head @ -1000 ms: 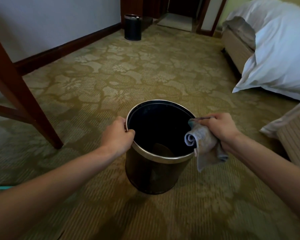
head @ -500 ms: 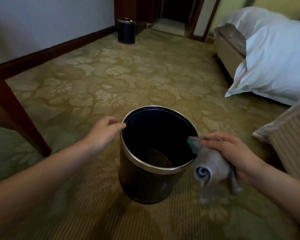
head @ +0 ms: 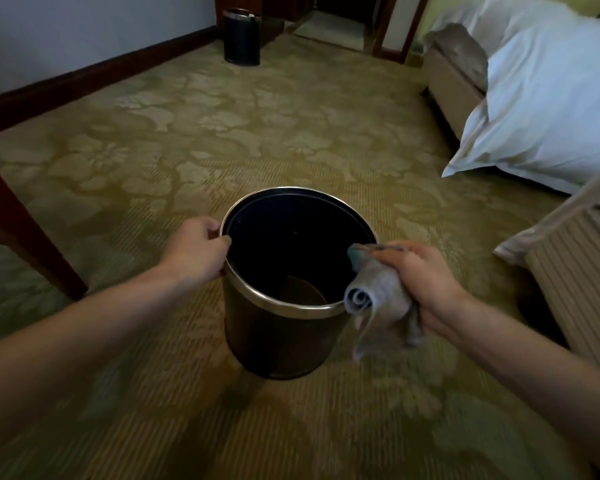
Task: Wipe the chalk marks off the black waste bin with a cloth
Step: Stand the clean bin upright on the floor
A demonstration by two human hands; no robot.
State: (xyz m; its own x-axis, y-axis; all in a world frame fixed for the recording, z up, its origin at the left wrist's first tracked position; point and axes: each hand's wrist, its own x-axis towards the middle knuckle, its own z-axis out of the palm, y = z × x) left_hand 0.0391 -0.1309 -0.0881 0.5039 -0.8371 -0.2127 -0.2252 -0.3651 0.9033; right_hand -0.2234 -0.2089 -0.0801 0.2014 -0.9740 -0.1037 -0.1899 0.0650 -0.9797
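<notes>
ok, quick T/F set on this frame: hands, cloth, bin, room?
1. The left hand grips the rim of the waste bin. True.
2. The cloth lies on the carpet. False: the right hand holds it bunched at the bin's right rim.
3. The bin lies on its side. False: it stands upright on the carpet.
4. A second bin stands by the far wall. True.
5. Chalk marks show clearly on the bin. False: none can be made out.

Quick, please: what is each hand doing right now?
Left hand: closed on the metal rim of the black round waste bin.
Right hand: closed, holding the grey rolled cloth.
</notes>
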